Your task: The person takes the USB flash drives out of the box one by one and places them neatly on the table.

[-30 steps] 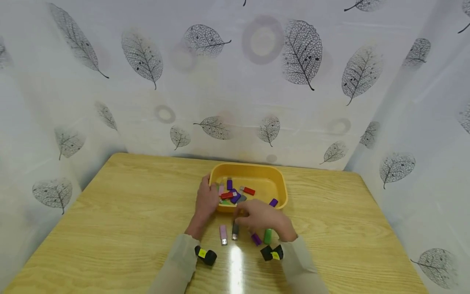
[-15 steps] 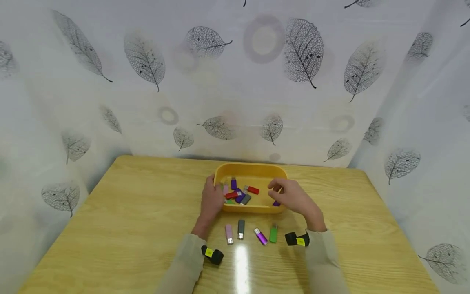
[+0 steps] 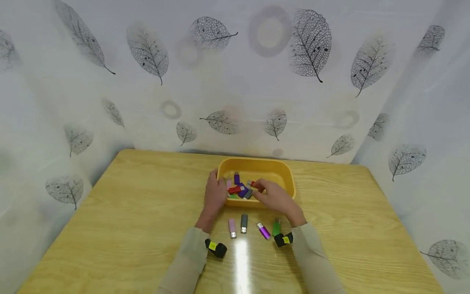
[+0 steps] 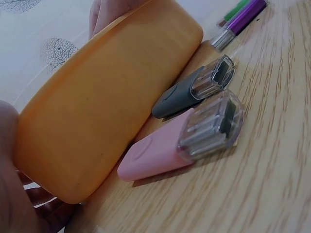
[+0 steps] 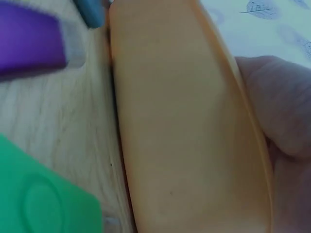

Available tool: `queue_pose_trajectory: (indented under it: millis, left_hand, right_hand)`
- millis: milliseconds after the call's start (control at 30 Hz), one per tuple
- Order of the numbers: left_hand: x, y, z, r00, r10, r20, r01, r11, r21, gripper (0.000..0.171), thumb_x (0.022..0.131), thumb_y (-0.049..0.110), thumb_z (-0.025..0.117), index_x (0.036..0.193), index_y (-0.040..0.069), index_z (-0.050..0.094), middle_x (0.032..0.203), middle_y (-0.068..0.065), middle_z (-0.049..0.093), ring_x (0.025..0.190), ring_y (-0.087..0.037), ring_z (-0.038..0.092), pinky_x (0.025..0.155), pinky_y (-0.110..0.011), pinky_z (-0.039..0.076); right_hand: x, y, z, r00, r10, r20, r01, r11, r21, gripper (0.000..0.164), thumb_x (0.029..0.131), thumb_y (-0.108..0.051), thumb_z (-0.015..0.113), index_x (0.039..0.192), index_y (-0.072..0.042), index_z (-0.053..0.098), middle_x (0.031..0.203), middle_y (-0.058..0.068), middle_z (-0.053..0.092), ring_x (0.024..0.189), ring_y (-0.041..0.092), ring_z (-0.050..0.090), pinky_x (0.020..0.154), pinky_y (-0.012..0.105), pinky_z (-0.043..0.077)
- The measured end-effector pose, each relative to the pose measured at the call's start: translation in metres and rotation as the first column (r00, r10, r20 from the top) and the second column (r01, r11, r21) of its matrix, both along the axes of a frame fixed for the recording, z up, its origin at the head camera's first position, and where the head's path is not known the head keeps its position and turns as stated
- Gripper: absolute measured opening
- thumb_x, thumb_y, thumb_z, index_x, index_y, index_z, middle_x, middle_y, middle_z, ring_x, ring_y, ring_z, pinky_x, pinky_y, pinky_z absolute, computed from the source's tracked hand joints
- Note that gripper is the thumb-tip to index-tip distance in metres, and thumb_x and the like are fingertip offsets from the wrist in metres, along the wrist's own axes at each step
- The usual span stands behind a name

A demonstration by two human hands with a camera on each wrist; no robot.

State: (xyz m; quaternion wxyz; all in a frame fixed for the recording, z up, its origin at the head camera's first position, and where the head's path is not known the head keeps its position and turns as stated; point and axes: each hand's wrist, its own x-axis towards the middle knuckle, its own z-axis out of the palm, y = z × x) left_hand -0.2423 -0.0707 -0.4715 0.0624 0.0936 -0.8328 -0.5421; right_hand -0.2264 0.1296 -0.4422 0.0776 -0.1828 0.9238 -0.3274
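Note:
A yellow tray (image 3: 282, 173) holds several USB sticks, mostly heaped toward its left end. My left hand (image 3: 214, 194) grips that end; in the left wrist view its fingers (image 4: 46, 206) curl under the tray. My right hand (image 3: 275, 199) reaches over the front wall, fingertips at a red USB stick (image 3: 252, 184). Whether they pinch it is hidden. Another red USB stick (image 3: 235, 190) lies on the heap, near a grey one (image 3: 248, 194) and a purple one (image 3: 236, 178). In the right wrist view, part of my right hand (image 5: 282, 107) shows beyond the rim.
Before the tray, pink (image 3: 232, 228), grey (image 3: 244, 223), purple (image 3: 264, 230) and green (image 3: 277, 226) USB sticks lie on the wooden table (image 3: 147, 212) in a loose row. A leaf-printed curtain (image 3: 238, 81) hangs behind the table.
My right hand has let go of the grey USB stick on the table, swung right over the tray's right end, then moved left to the red one. My left hand keeps its grip.

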Motion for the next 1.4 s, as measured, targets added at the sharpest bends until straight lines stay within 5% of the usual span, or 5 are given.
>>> queue_pose_trajectory:
  millis: [333, 867, 1400]
  left_hand:
    - [0.0016, -0.0009, 0.0037, 1.000, 0.005, 0.013, -0.004, 1.000, -0.022, 0.042, 0.096, 0.019, 0.036, 0.136, 0.006, 0.034, 0.130, -0.015, 0.048, 0.108, -0.025, 0.047, 0.099, -0.050, 0.037]
    - [0.0047, -0.0009, 0.0030, 1.000, 0.009, -0.013, -0.009, 1.000, -0.019, 0.041, 0.096, 0.020, 0.036, 0.135, 0.006, 0.035, 0.128, -0.017, 0.049, 0.104, -0.027, 0.048, 0.098, -0.051, 0.039]
    - [0.0043, 0.0012, 0.0035, 0.999, 0.034, 0.021, -0.034, 0.999, -0.004, 0.040, 0.097, 0.022, 0.036, 0.135, 0.010, 0.035, 0.127, -0.014, 0.045, 0.105, -0.026, 0.046, 0.098, -0.051, 0.039]
  right_hand:
    - [0.0024, -0.0008, 0.0048, 1.000, -0.015, 0.012, 0.014, 0.999, 0.037, 0.026, 0.089, -0.032, 0.055, 0.105, -0.013, 0.064, 0.090, -0.001, 0.063, 0.072, 0.014, 0.054, 0.063, 0.033, 0.050]
    - [0.0022, -0.0009, -0.0004, 0.999, -0.024, -0.048, 0.024, 1.000, -0.005, 0.024, 0.090, -0.027, 0.054, 0.105, -0.011, 0.063, 0.094, 0.000, 0.064, 0.068, 0.015, 0.053, 0.058, 0.033, 0.050]
    - [0.0032, -0.0007, 0.0030, 1.000, -0.019, -0.002, 0.019, 1.000, -0.020, 0.021, 0.090, -0.025, 0.055, 0.103, -0.010, 0.064, 0.095, 0.002, 0.064, 0.068, 0.015, 0.053, 0.059, 0.032, 0.050]
